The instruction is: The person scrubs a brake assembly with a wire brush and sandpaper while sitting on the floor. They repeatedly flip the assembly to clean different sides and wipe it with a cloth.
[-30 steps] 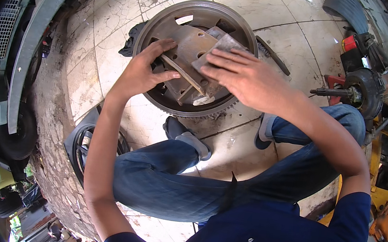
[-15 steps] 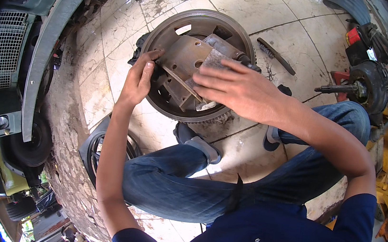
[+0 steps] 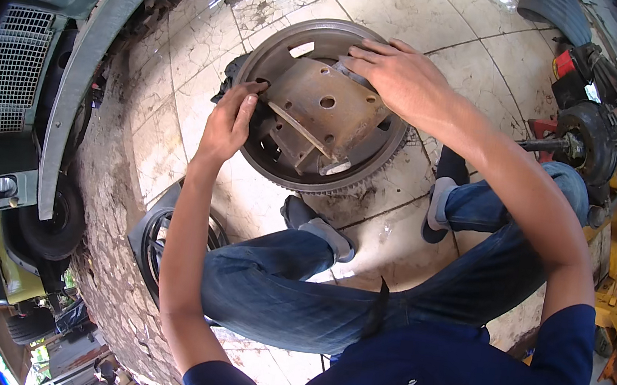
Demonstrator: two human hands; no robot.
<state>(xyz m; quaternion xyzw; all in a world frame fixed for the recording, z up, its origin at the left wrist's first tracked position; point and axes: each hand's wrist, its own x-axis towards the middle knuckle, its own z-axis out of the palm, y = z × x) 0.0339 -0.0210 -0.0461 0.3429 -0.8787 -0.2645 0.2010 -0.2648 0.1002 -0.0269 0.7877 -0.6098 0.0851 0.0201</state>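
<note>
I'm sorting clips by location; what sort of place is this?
Probably a vehicle repair workshop: a toothed metal wheel sits on a stained tiled floor, dark machinery with a shaft stands right, and a vehicle's front grille shows left.

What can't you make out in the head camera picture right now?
Head view: anything beneath the right grip, which itself blocks it.
Head view: the middle of the round brown metal wheel with a toothed rim, covered by the rusty, curved metal plate.
Head view: the crumpled black item's full outline, partly behind the wheel.
Head view: the rest of the grey-green vehicle front, cut off by the dark fisheye border.
</note>
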